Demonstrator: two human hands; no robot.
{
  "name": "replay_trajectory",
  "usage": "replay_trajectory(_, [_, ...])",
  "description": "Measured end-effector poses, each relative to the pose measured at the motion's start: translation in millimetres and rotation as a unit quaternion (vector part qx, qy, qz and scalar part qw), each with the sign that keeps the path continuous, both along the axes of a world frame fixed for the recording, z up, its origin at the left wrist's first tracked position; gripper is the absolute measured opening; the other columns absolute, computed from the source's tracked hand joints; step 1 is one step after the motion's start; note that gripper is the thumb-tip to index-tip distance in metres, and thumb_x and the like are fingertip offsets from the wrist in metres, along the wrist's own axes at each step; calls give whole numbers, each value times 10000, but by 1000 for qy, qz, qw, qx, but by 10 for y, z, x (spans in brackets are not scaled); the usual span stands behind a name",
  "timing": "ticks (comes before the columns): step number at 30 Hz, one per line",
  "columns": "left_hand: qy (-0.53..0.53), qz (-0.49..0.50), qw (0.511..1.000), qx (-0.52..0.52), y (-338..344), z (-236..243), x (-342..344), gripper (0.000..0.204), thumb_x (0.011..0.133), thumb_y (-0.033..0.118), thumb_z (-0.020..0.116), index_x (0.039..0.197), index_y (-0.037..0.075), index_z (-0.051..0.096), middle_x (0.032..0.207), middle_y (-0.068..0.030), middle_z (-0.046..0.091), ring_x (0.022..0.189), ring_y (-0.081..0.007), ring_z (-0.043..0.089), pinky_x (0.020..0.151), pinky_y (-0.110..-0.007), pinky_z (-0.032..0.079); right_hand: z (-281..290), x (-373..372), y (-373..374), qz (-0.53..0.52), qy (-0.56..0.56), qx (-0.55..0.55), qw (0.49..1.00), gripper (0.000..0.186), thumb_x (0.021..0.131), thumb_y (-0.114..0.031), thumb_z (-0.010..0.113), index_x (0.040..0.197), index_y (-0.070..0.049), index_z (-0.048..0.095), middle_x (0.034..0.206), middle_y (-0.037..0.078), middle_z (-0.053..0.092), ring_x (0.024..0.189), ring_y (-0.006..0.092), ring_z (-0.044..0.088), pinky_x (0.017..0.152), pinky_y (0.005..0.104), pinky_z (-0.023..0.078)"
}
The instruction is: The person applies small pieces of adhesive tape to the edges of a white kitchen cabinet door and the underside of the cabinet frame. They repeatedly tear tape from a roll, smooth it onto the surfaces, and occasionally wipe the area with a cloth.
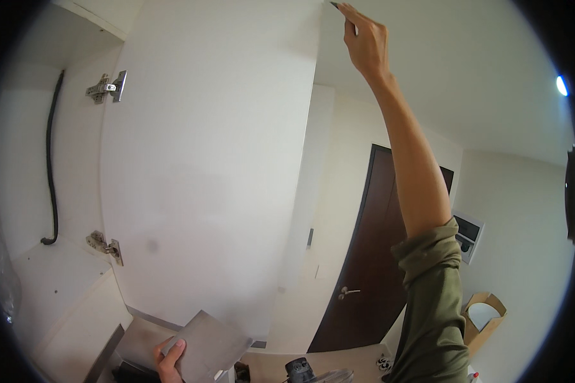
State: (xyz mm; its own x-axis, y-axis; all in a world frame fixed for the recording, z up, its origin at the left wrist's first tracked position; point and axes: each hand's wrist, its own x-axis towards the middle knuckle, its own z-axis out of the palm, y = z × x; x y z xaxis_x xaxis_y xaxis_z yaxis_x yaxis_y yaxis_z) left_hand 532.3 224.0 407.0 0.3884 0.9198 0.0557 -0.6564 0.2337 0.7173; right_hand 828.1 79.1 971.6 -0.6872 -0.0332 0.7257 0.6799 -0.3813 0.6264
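fingers of the right hand (366, 43) are pinching closed on the top corner of the open white cabinet door (211, 159), with something small and dark showing at the fingertips (too small to tell what it is). the arm is reaching straight up, its olive sleeve (434, 300) pushed back to the elbow. the left hand (170, 359) is sitting low at the bottom edge, thumb curled over the near edge of a flat grey panel (204, 345) and gripping it, the panel tilting up toward the door.

the door is looking like a stiff, flat, fairly heavy board; it is hanging on two metal hinges (107, 87) and (105, 245) at its left side, so it is probably swinging freely and is best taken at the free edge or the top corner, far from the hinges. its face is plain smooth white, likely slippery under a flat palm, with a faint dark smudge low down. the grey panel is appearing thin, rigid and light, with sharp-looking edges, so an edge grip with thumb on top is suiting it.

a black cable (52, 159) is running down inside the cabinet at left. a dark brown room door (364, 268) is standing behind the arm.
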Motion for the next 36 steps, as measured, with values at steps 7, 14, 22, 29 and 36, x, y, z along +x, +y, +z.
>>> replay_trajectory(7, [-11,-4,1000,11,12,13,32,350,820,180,750,1076,-13,611,1001,-161,670,939,-272,664,848,-403,533,215,-125,20,-41,32,-44,998,341,921,105,511,1212,82,687,1235,270,685,1121,390,693,974,411,568])
replay_trajectory(14, [-5,-24,1000,18,22,16,-4,326,817,181,748,1060,-11,643,956,-149,676,908,-266,666,819,-401,536,-4,-127,-106,-115,-60,-46,991,357,882,164,511,1177,87,697,1231,277,683,1148,398,680,1020,421,560])
replay_trajectory(22, [-4,-14,999,29,16,-6,13,323,819,196,748,1050,4,629,950,-148,676,890,-263,670,809,-397,538,102,-220,-100,-87,-8,-44,995,295,921,127,535,1170,97,691,1224,278,684,1153,398,676,1031,434,553])
replay_trajectory(29, [3,3,1000,8,22,-17,-17,328,815,202,752,1052,16,623,931,-139,670,868,-257,663,802,-398,535,262,-182,-45,-141,-42,-28,989,304,923,131,515,1169,99,690,1230,276,681,1158,412,668,1039,446,542])
replay_trajectory(36, [9,-22,1000,5,-2,6,-37,326,805,206,757,1031,16,617,942,-133,664,877,-250,656,800,-391,527,138,-337,-108,-188,41,-44,980,325,912,135,514,1180,79,689,1276,280,656,1234,397,622,1088,445,496])
